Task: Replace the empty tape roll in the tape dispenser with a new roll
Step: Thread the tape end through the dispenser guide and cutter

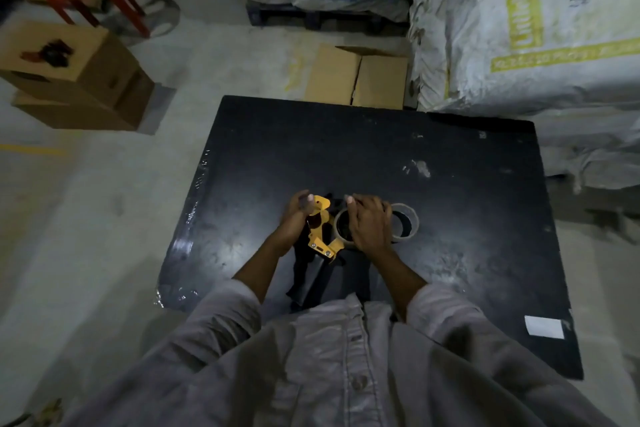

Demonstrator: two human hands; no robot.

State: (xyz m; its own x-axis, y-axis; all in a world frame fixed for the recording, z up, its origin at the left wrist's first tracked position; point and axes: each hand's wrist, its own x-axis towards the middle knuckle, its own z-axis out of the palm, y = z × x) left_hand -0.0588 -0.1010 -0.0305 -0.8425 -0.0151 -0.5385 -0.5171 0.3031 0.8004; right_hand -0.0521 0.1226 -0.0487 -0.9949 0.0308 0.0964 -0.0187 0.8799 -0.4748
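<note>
Yellow dispenser (320, 230) gripped by left hand (294, 218) over black table (346, 149); right hand (369, 224) fingers curled round roll (339, 216), second roll (414, 222) just beside.

tape roll (341, 214) half hidden under right hand (369, 224), tape dispenser (320, 229) handle indistinct in dark

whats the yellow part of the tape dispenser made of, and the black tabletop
The tape dispenser has a yellow frame that looks like painted sheet metal: flat, thin-edged, with small silvery fasteners; plastic cannot be ruled out. The table is a black board with a dull sheen, scuffed and smeared pale: likely laminate or painted wood, not certain.
</note>
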